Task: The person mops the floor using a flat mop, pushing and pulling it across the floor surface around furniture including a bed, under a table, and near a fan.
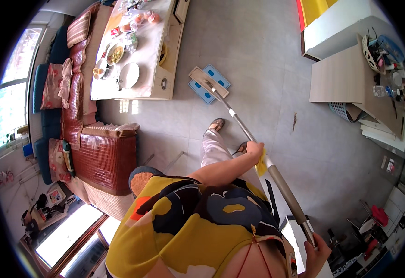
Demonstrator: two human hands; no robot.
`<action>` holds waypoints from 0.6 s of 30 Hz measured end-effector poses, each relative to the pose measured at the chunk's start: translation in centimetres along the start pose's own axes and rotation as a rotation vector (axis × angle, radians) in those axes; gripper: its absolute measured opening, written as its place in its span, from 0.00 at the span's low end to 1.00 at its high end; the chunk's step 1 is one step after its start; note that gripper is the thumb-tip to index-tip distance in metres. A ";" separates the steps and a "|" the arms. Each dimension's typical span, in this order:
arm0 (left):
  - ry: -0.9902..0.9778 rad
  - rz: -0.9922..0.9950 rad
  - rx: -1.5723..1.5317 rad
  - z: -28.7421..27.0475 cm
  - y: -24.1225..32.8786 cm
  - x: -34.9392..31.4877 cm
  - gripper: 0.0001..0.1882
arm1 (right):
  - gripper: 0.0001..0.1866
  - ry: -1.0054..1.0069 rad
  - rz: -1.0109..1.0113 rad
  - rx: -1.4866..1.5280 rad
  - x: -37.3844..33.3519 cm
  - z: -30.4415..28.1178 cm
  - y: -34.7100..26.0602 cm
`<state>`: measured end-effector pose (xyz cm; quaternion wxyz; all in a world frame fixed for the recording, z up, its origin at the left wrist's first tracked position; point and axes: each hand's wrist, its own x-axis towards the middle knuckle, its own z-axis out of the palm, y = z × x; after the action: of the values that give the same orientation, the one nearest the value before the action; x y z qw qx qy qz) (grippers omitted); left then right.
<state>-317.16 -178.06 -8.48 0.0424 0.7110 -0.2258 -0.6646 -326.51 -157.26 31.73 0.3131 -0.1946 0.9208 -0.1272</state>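
Both of my hands are on a long-handled flat mop (pixel 245 127) that slants from beside my right shoulder down to the far side. My left hand (pixel 255 151) is wrapped round the middle of the pole, next to a piece of yellow cloth (pixel 261 164). The top end of the pole is in my right hand (pixel 317 254), its fingers closed. The mop's beige flat head (pixel 199 75) lies over a light-blue plastic thing with darker blue ovals (pixel 216 72), perhaps a low stool; the head hides its middle.
A table (pixel 149 28) at the far left bears a white plate (pixel 129 75), a food bowl (pixel 115 54) and bags. A reddish mat-covered sofa (pixel 103 157) stands left. At right is a wooden cabinet (pixel 336 76) with clutter. A small brown strip (pixel 294 121) lies on the grey floor (pixel 258 60).
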 end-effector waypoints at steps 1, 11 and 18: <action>-0.008 0.046 0.076 0.1 1.4 -1.2 0.13 | 0.17 0.014 0.014 0.024 -0.1 0.1 0.0; -0.072 0.029 0.101 1.9 4.7 -0.4 0.16 | 0.16 0.092 0.026 0.068 -1.0 1.5 -1.8; -0.253 0.071 0.017 4.3 9.7 3.4 0.15 | 0.18 0.104 -0.026 0.000 -0.7 3.2 -7.4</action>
<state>-323.82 -187.00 -8.66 0.0312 0.6132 -0.2602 -0.7452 -321.91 -163.91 32.27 0.2631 -0.1998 0.9332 -0.1414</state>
